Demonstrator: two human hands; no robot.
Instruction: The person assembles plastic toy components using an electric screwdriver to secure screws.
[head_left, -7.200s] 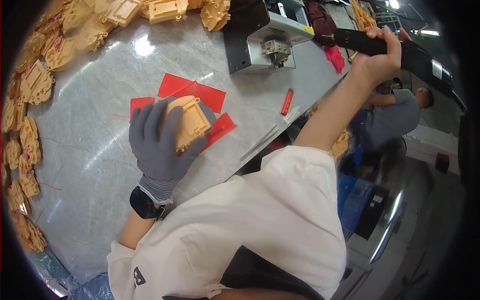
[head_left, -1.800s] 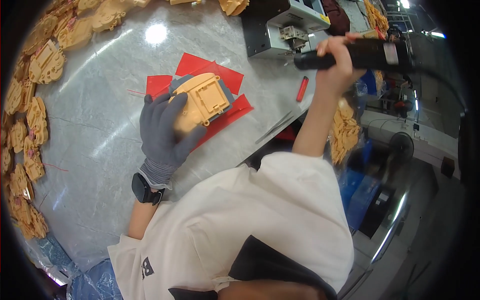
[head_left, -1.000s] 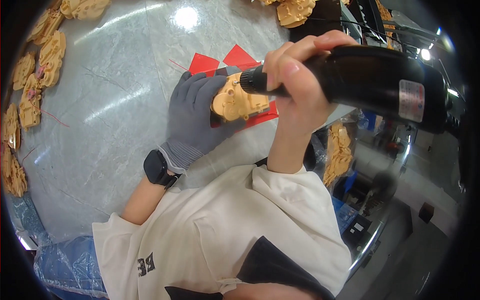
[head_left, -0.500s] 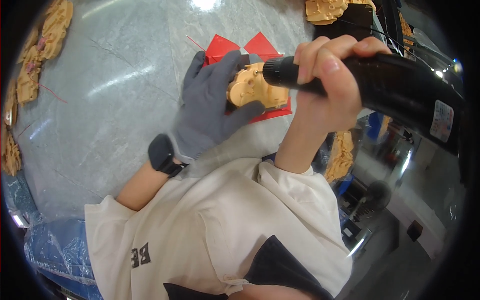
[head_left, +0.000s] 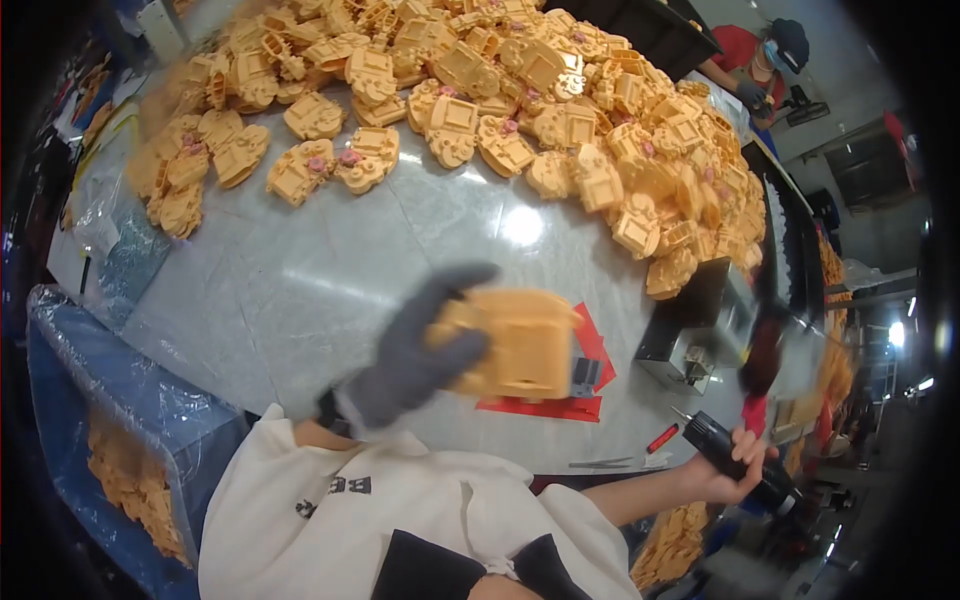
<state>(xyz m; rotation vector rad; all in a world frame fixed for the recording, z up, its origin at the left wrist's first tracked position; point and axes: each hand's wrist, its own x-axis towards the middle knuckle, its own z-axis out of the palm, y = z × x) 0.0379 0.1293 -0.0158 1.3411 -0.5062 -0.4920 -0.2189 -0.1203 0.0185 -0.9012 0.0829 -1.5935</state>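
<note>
In the head view, the left hand (head_left: pixel 415 350) pinches the yellow housing (head_left: pixel 525 350) over red strips (head_left: pixel 575 411), long axis left-to-right, squared end right. The right hand (head_left: pixel 735 477) wraps the black driver (head_left: pixel 710 438), bit pointing far left.

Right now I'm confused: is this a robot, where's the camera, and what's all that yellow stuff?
There's no robot, just a person working. The camera sits on their head and looks down, and its very wide lens makes straight edges bend. The left hand, in a gray glove, holds a yellow plastic part; both look a bit blurry. The bare right hand grips a black tool with a thin tip, which looks like an electric screwdriver. Lots of similar yellow parts lie in a big heap on the gray table. Beside the held part you can see flat red pieces and a gray block. Near the black tool lies a small red stick.
</note>
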